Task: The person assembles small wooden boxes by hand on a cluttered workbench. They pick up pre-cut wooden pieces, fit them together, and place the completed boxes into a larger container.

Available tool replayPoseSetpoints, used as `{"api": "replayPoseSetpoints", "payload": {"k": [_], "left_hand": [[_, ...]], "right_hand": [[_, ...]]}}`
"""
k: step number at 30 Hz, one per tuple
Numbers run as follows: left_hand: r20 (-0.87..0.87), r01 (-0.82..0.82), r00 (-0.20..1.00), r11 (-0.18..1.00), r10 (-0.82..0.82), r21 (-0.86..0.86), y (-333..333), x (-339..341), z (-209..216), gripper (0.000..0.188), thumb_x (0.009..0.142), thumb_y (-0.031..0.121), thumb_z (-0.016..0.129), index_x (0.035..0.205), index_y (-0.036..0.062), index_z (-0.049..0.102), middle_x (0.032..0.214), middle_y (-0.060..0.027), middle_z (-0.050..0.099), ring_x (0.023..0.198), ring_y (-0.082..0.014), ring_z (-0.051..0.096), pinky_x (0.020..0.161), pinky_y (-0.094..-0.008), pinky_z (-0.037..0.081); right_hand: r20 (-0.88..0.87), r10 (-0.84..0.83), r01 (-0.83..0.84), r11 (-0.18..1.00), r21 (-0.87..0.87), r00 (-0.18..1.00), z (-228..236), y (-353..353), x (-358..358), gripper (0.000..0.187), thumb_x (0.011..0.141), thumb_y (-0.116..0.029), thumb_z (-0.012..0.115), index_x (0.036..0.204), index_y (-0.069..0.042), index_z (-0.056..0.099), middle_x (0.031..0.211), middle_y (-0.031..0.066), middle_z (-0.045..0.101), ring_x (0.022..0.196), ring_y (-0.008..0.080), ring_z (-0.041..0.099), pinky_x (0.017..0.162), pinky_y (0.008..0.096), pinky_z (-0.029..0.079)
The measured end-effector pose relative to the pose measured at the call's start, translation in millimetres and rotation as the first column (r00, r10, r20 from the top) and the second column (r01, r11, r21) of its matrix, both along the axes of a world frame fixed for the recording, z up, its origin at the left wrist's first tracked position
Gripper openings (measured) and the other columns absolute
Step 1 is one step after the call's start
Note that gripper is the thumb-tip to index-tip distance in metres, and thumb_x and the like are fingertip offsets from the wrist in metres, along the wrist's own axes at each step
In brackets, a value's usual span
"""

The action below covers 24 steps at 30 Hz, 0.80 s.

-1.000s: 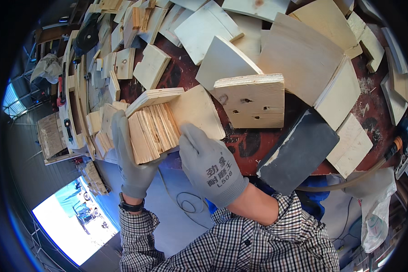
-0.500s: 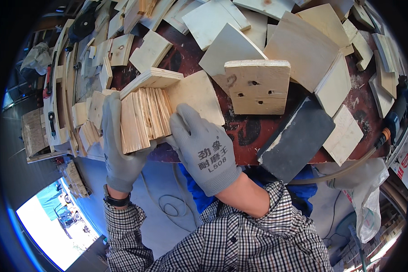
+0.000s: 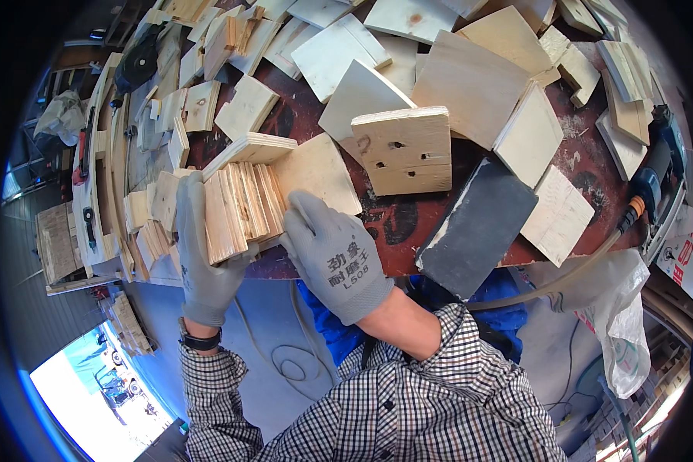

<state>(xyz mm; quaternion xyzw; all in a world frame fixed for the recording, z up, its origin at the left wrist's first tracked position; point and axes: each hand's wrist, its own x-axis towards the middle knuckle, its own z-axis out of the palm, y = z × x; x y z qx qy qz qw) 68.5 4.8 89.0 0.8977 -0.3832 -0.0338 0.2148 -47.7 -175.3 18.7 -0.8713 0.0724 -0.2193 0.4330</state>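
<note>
Between my gloved hands stands a stack of thin wooden strips (image 3: 242,202), upright on edge at the table's near side. My left hand (image 3: 208,258), in a grey glove, wraps the stack's left side and underside. At the stack's right end, my right hand (image 3: 335,258) presses with its fingers bent together; their tips are partly hidden. Behind the stack a plywood piece (image 3: 250,148) stands on edge, and a flat plywood panel (image 3: 319,173) lies to its right. Further right is a thick wooden block with several holes (image 3: 404,152), beside a dark grey board (image 3: 481,227).
Many plywood offcuts (image 3: 470,81) cover the back of the dark red table (image 3: 393,254). A blue power tool (image 3: 658,169) with a hose lies at the right edge. A clear plastic bag (image 3: 624,331) hangs below it. Cable loops (image 3: 292,366) lie on the floor.
The view has shifted slightly, so the boards on the right appear further left. Both hands stay at the stack, the right one still against its right end.
</note>
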Motion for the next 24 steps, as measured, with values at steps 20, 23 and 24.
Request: {"api": "replayPoseSetpoints", "payload": {"k": [20,23,24], "left_hand": [[-0.263,-0.383,0.916,0.851,0.302,-0.359,94,-16,-42,0.063,0.111,0.028,0.05,0.159,-0.0061,0.028,0.155,-0.0215,0.045,0.118,-0.0217,0.056,0.104,-0.0364,0.047],[-0.036,-0.255,0.962,0.835,0.272,-0.487,60,-43,-30,0.067,0.11,0.031,0.054,0.16,-0.0052,0.028,0.159,-0.0213,0.041,0.143,-0.0258,0.042,0.118,-0.0344,0.032],[0.025,-0.216,0.965,0.84,0.263,-0.497,56,-51,-30,0.071,0.108,0.033,0.058,0.161,-0.0032,0.026,0.162,-0.022,0.039,0.151,-0.025,0.035,0.122,-0.0309,0.025]], "right_hand": [[-0.146,-0.008,-0.006,0.996,-0.094,0.989,23,-1,5,0.054,0.085,-0.027,0.077,0.126,-0.002,0.053,0.114,0.0159,0.055,0.087,0.0339,0.068,0.073,0.0447,0.057],[-0.034,0.019,-0.019,1.0,-0.002,0.999,22,1,0,0.07,0.085,-0.03,0.075,0.142,-0.001,0.047,0.122,0.0204,0.055,0.093,0.0402,0.067,0.079,0.0498,0.056],[-0.024,0.044,-0.044,0.999,0.012,0.999,28,-1,-1,0.087,0.084,-0.033,0.076,0.155,-0.001,0.037,0.129,0.0226,0.054,0.101,0.042,0.066,0.084,0.0491,0.056]]}}
